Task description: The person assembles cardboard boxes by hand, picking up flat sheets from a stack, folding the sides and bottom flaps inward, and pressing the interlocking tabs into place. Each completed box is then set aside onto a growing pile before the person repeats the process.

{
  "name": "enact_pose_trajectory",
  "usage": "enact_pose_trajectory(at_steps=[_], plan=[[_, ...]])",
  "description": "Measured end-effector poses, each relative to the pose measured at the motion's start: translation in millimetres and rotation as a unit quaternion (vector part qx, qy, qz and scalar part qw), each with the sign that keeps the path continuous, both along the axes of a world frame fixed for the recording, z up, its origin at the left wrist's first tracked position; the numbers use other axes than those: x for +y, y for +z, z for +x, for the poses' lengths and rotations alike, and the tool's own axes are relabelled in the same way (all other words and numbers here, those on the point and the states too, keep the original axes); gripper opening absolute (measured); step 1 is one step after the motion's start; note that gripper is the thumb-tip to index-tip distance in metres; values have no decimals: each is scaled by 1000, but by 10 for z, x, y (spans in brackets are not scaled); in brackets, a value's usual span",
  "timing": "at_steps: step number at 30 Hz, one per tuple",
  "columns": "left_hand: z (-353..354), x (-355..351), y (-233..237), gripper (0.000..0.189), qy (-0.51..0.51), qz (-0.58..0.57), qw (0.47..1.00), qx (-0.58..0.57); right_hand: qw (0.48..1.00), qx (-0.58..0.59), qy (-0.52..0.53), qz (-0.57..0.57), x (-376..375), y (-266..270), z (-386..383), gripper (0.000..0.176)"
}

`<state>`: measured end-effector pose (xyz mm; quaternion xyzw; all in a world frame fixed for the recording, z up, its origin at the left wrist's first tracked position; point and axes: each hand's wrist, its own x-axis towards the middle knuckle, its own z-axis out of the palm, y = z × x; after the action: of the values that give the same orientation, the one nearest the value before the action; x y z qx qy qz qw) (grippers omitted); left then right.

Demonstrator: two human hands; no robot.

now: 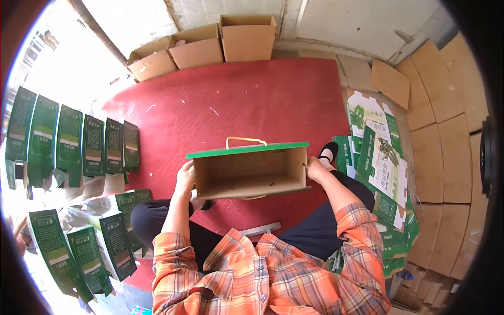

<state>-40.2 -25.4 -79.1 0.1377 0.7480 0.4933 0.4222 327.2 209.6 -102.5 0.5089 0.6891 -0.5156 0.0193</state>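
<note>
Holds a cardboard box (249,178) above a red carpet (168,113), in front of the torso, with the open side turned toward the camera and the bare brown interior in view. Clasps the box's left end with the left grip (185,177) and its right end with the right grip (315,169), closed on opposite short walls, with some fingers hidden from view. Shows a bright green edge along the far side of the box, with a yellow cord handle (247,138) arching beyond it. Sits with knees apart in an orange plaid shirt (294,283) and dark trousers (310,231), with a pale strip (262,229) lying between the legs. Faces three open brown cartons (248,41) lined up side by side at the carpet's far edge, near a pale wall (357,21). Has green printed boxes (69,136) standing in two rows to the left, and overlapping green-and-white printed sheets (388,173) to the right, near a black shoe (332,149). Borders, farther right, on brown cardboard (428,155) arranged in columns.
</note>
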Motion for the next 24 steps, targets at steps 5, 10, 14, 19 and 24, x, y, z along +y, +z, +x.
enact_pose_trajectory(at_steps=[5, 10, 14, 19, 24], plan=[[31, 89, 133, 36, -26, -71, 993, 89, 983, 72, -46, 162, 18, 70, -62, 41], [20, 257, 263, 42, -83, -49, 995, 25, 991, 121, -49, 34, 37, 379, -211, 49], [-31, 307, 192, 55, -190, -82, 957, 205, 985, 162, -49, -41, 149, 270, -220, 47], [0, 340, 630, 82, -335, -115, 925, 136, 992, 87, -36, -83, 248, 345, -290, 44], [4, 429, 659, 73, -360, -72, 905, 213, 990, 51, -41, -123, 276, 720, -412, 53]])
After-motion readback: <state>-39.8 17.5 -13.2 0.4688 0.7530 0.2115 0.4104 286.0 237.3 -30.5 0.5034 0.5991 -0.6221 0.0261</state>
